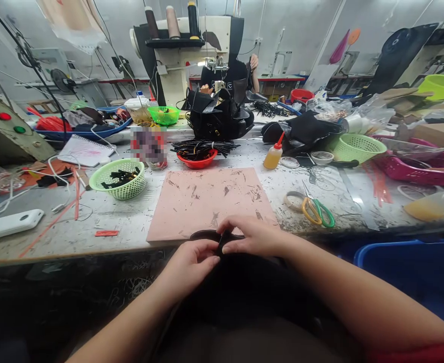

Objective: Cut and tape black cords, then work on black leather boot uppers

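Note:
At the table's front edge, my left hand (193, 263) and my right hand (253, 237) meet over a black leather-like piece (204, 235). Both are closed, thumbs and fingers pinching a narrow black part of it between them. Its lower portion merges with the dark area at my lap, so its full shape cannot be made out. Just beyond my fingers lies a pink work board (210, 199), scuffed with dark marks. Scissors (316, 209) with yellow and green handles rest right of the board, beside a roll of tape (293, 200).
Behind the board stand a red bowl (195, 162) of black strips and a glue bottle (273, 154). A green basket (141, 184) of small black pieces sits left. Black bags (222, 118) lie near a sewing machine (191, 55), with a person beyond. A blue bin (407, 247) is lower right.

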### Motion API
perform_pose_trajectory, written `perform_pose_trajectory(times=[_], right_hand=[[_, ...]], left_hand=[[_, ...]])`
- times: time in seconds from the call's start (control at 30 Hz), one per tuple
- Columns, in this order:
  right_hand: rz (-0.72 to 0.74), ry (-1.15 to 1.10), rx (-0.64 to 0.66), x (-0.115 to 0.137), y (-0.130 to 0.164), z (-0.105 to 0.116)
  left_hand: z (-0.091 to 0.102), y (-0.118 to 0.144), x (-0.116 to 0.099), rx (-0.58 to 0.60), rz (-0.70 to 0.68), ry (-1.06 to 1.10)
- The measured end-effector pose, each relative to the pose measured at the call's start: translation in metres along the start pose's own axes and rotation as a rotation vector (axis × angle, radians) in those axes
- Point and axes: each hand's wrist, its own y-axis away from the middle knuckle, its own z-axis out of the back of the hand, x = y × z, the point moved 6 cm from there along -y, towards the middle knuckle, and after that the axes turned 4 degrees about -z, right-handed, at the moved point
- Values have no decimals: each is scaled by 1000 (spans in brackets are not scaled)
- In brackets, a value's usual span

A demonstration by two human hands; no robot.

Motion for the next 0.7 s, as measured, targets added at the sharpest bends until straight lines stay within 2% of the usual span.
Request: perform_pose_trajectory(times=[0.23,0.47,0.57,0.63,0.7], right_hand=[[-142,-348,70,-8,-12,-9],[-204,-564,46,4,-15,-17],[-122,-509,79,15,-15,-11],[-38,-346,89,18,-7,0],[-64,-107,7,5,7,15]], left_hand=[[3,-3,0,-36,-42,-124],[10,1,-17,0,-107,-489],[12,9,-29,15,-140,-598],[16,17,-36,6,-139,-632],[26,28,-47,-48,-145,-638]])
